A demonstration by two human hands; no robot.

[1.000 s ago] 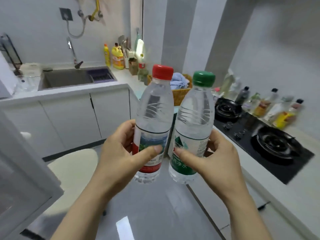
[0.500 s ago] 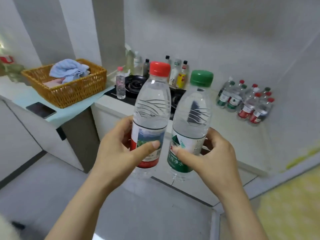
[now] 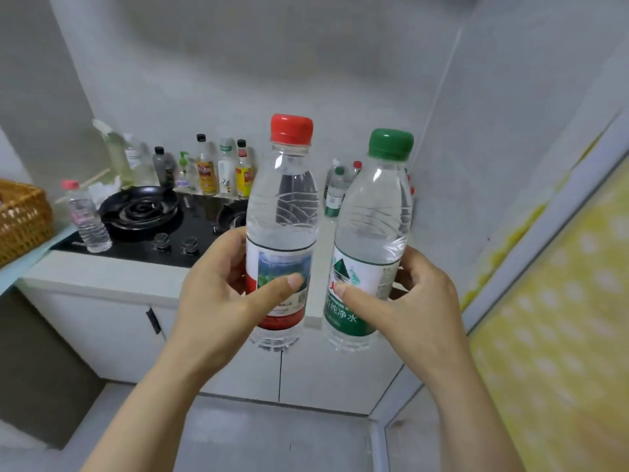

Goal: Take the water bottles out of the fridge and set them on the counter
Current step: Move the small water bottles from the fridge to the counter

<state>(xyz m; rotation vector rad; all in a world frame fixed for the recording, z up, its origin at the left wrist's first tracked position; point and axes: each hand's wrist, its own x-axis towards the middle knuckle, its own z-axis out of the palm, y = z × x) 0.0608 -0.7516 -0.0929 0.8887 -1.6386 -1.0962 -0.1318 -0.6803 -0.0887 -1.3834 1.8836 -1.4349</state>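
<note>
I'm gripping the red-cap bottle [image 3: 282,233] with my left hand [image 3: 218,301] and the green-cap bottle [image 3: 371,233] with my right hand [image 3: 418,301], both upright. I'm aiming for the counter [image 3: 109,272] at centre frame, planning on setting the bases down flat and gently.

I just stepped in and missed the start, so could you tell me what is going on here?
A person holds two water bottles upright, in the air before the counter. The left hand grips the red-capped bottle around its label; the right hand grips the green-capped bottle likewise. Neither is set down yet. Other bottles stand at the back of the counter, beside the stove, partly hidden behind the held ones.
</note>
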